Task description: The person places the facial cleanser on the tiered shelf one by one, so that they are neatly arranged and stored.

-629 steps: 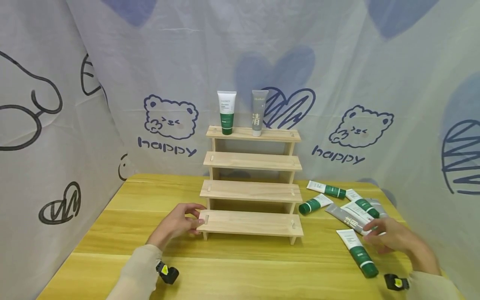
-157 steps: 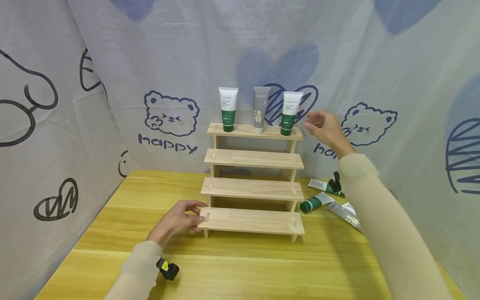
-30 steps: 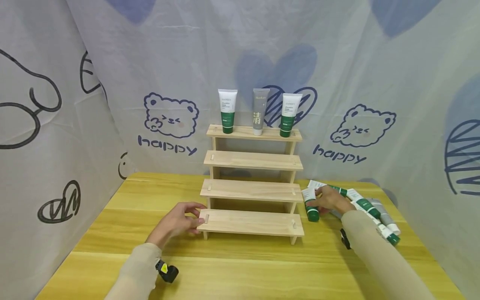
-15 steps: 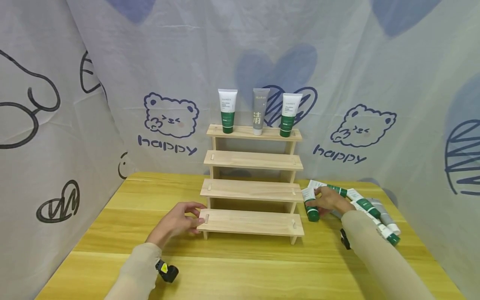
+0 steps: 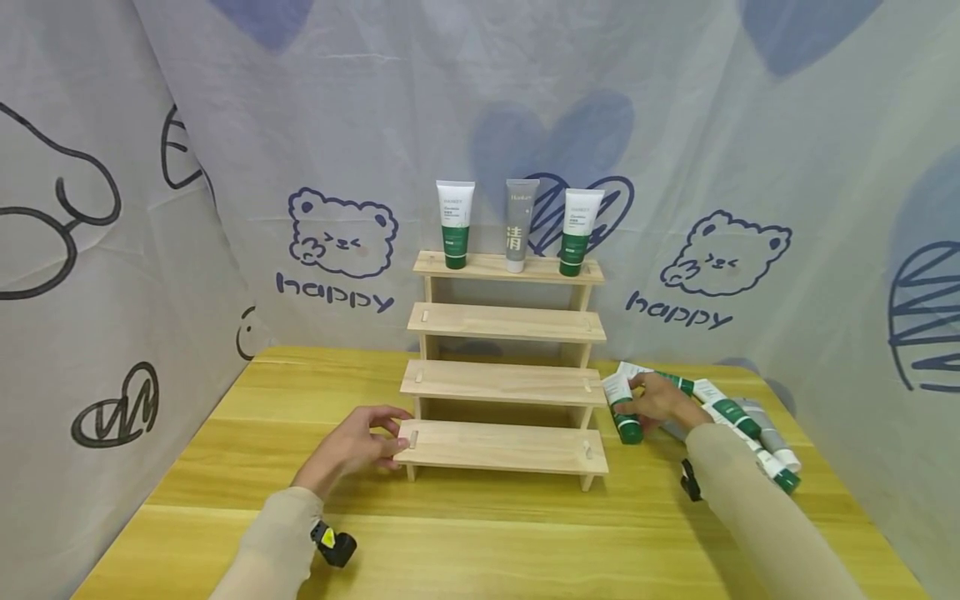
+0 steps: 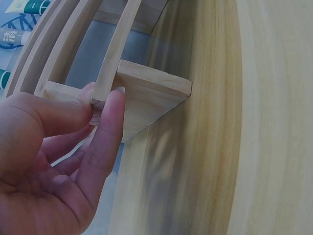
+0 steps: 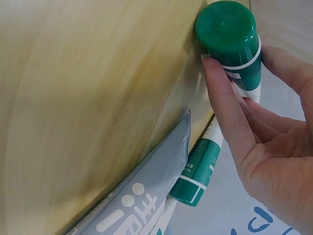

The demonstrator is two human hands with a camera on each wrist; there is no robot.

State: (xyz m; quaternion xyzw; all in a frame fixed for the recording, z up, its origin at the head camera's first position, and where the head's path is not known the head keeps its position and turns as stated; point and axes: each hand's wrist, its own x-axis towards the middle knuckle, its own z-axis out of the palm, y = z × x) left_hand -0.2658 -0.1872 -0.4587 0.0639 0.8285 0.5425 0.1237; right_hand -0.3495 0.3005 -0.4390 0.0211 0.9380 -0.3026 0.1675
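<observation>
A stepped wooden display rack [image 5: 502,377] stands mid-table. My left hand [image 5: 363,442] pinches the left end of its lowest board between thumb and fingers; the left wrist view shows the board's end [image 6: 105,88] in that pinch. To the right of the rack, my right hand [image 5: 660,398] grips a white-and-green squeeze tube [image 5: 627,427] by its sides, with its green cap toward the front. In the right wrist view that cap [image 7: 225,27] faces the camera. On the top shelf stand a white-and-green tube [image 5: 455,225], a grey tube [image 5: 519,221] and another white-and-green tube [image 5: 577,233], all caps down.
Several tubes lie right of the rack, partly behind the right forearm: a white-and-green one [image 5: 738,414], a grey one [image 5: 772,433] and one with its green cap [image 5: 786,479] toward the front. A printed curtain [image 5: 337,117] hangs behind the yellow wooden table [image 5: 480,550].
Since the earliest frame a third tube has come to stand on the top shelf's right. My right hand has since come down and gripped another tube, turning its cap frontward. The left hand stays put.
</observation>
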